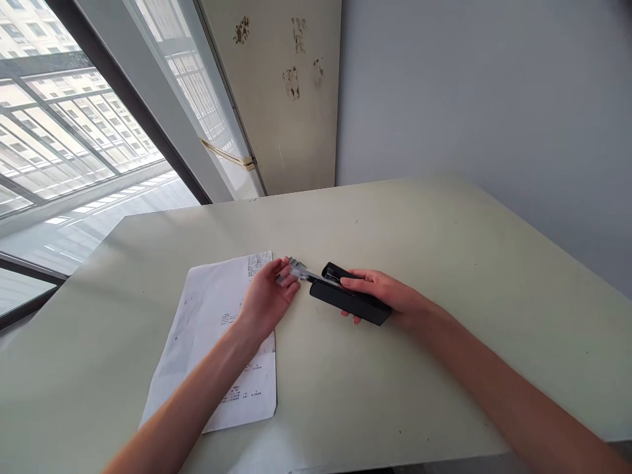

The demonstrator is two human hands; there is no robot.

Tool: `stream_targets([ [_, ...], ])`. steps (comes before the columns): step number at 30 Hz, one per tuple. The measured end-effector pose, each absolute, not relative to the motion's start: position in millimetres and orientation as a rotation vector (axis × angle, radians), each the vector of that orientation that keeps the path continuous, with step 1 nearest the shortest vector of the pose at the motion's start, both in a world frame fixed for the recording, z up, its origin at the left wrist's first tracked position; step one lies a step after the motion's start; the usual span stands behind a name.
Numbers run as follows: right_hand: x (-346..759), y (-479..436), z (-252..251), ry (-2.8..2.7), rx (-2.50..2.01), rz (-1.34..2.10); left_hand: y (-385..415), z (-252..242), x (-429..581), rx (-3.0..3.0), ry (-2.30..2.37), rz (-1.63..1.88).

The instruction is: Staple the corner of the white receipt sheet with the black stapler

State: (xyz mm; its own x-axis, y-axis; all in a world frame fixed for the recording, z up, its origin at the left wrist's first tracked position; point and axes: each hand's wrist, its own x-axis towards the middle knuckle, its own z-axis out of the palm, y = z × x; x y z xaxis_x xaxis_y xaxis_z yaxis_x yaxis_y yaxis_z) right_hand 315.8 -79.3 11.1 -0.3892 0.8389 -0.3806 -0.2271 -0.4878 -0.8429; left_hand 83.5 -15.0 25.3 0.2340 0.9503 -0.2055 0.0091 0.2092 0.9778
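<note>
My right hand [378, 288] is wrapped round a black stapler [348, 301], thumb on top and fingertips showing below. The stapler is held above the table with its two black parts swung apart and its front end pointing left. A silver metal tray [312, 275] sticks out from that end toward my left hand [270, 295]. The fingers of my left hand are closed around a small grey ridged piece, which looks like a strip of staples [295, 263], at the tray's tip. Where the strip and the tray meet is too small to make out.
Printed paper sheets [197, 342] lie on the pale table [395, 395], partly under my left forearm. Behind the table stand a worn beige fridge [296, 131] with a handle and a grey wall [469, 99]. A window [64, 118] is at the left.
</note>
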Motion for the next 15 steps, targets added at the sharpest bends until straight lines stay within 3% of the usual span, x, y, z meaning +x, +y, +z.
stream_targets([
  [10,319,-77,6,-0.95,-1.179,1.823,21,30,65,2.053,1.539,0.467],
  [15,320,-77,4,-0.957,-1.198,1.826,32,18,65,2.333,1.511,0.241],
])
